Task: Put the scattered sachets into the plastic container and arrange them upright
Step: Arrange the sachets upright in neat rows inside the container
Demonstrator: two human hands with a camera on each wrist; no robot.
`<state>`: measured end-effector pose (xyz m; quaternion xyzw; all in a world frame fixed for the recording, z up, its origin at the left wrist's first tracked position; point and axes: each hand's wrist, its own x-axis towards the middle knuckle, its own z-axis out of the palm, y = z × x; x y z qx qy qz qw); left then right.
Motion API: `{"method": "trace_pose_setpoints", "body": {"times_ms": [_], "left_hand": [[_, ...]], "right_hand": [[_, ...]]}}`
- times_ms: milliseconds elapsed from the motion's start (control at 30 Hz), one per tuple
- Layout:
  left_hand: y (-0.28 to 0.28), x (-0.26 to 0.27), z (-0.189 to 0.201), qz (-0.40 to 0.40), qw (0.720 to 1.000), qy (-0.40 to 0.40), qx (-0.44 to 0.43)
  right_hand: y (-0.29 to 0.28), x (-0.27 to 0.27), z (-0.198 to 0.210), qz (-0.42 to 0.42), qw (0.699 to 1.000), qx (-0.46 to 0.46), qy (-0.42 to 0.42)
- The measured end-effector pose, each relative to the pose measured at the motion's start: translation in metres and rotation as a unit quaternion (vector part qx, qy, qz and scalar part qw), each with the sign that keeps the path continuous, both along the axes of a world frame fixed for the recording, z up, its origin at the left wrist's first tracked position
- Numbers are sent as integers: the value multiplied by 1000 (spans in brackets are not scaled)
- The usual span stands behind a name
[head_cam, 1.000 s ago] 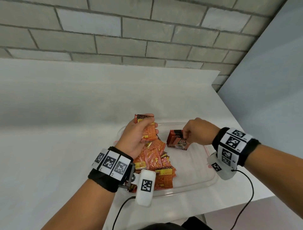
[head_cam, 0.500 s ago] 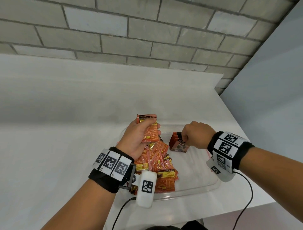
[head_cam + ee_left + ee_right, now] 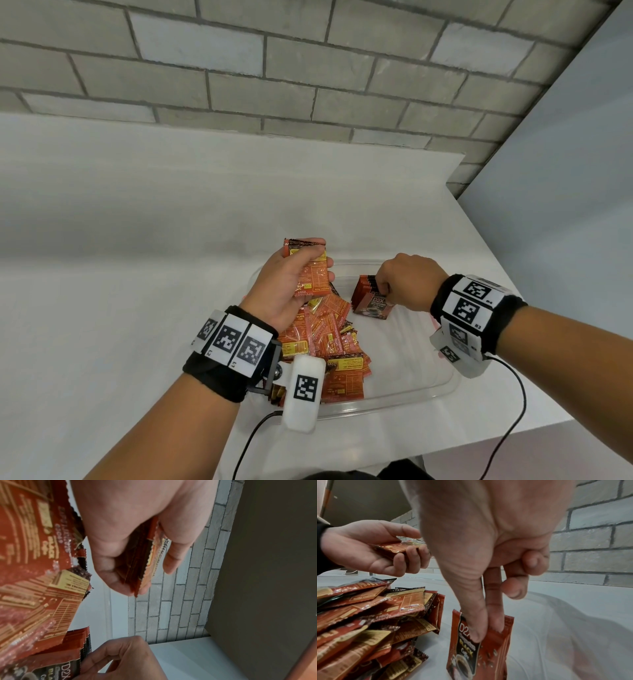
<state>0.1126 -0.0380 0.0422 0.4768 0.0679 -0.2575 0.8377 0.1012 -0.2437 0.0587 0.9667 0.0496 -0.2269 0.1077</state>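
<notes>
Upright sachet (image 3: 481, 646) front: read "D2X", "BLACK", "Coffee".
Right wristband (image 3: 474, 310) tags: read "R3", "R4".

**Sachets half-sorted in tub**

Clear shallow plastic container (image 3: 428, 387) on white counter. Loose heap of red-orange foil sachets (image 3: 329, 342) lying flat, overlapping, in left half. Small upright batch of red/black sachets (image 3: 371, 301) standing on edge near far wall, mid-tub. Another stack (image 3: 308, 270) held above far-left rim.
</notes>
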Motion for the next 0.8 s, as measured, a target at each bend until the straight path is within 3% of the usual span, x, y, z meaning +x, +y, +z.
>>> {"method": "trace_pose_setpoints", "body": {"times_ms": [300,600,700,800], "left_hand": [[0,1,-2,-1,1000,0,-4],[-1,-3,-1,-65,998,0,-2],[-6,-7,0,-96,995,-24,20],[-13,-11,0,-117,992,-42,31]], "right_hand": [[-1,-1,1,13,1000,2,-14],[-22,-10,11,-69,989,106,-78],[-21,-20,22,-119,955,247,-117],[-6,-31,34,-173,881,420,-131]]}}
